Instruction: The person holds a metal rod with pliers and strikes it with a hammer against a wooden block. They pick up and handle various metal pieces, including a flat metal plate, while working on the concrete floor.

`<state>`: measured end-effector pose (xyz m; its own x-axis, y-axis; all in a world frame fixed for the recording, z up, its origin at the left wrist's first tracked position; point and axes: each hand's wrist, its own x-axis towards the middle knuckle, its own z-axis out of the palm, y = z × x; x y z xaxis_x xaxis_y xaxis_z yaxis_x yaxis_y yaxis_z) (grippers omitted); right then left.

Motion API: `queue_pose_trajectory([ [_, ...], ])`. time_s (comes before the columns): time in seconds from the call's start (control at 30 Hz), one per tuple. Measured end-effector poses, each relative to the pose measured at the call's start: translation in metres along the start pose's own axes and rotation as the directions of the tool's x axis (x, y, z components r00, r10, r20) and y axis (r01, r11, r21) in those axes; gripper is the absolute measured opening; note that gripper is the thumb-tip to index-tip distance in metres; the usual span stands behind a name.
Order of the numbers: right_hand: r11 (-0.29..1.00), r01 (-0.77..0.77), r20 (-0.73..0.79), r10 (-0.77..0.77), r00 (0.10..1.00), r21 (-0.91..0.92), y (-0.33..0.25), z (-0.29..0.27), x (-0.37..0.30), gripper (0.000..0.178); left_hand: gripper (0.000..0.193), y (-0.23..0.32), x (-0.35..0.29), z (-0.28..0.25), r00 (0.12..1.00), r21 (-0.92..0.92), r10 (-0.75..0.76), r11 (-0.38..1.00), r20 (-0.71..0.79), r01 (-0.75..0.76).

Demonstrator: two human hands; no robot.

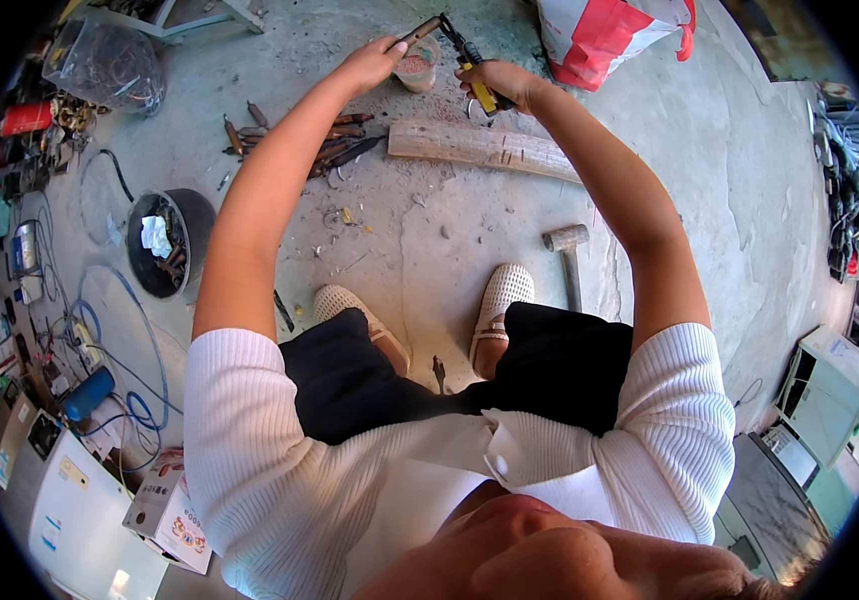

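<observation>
At the far end of my reach, my left hand is closed round a brown, copper-coloured tube, tilted up to the right. My right hand grips pliers with yellow and black handles. Their jaws meet the tube's far end or lie right beside it; the exact contact is too small to tell. Just under the tube stands a clear plastic cup holding small reddish bits. Similar brown tubes lie in a pile on the floor, partly hidden behind my left forearm.
A wooden beam lies in front of me, with a hammer nearer my right foot. On the left are a black bucket of scrap, a clear plastic bag and blue hoses. A red-and-white bag stands at the far right.
</observation>
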<state>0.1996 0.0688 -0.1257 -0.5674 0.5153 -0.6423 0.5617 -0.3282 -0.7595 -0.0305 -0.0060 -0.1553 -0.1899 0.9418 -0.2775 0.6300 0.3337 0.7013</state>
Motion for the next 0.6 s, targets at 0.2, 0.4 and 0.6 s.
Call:
queue_pose_trajectory([
  [0.2,0.987,-0.061,0.098,0.076,0.992,-0.148,-0.008,-0.010,-0.015,0.025,0.051,-0.007,-0.001,-0.007,0.997,0.176,0.081,0.981,0.008,-0.081],
  [0.4,0.980,-0.065,0.082,0.081,0.993,-0.186,-0.018,-0.002,-0.028,0.022,0.047,-0.012,0.001,-0.005,0.994,0.211,0.109,0.972,-0.021,-0.102],
  [0.6,0.966,-0.055,0.163,0.098,0.982,-0.252,-0.009,-0.021,-0.026,0.016,0.047,0.001,-0.004,-0.020,0.980,0.232,0.089,0.964,0.176,-0.129],
])
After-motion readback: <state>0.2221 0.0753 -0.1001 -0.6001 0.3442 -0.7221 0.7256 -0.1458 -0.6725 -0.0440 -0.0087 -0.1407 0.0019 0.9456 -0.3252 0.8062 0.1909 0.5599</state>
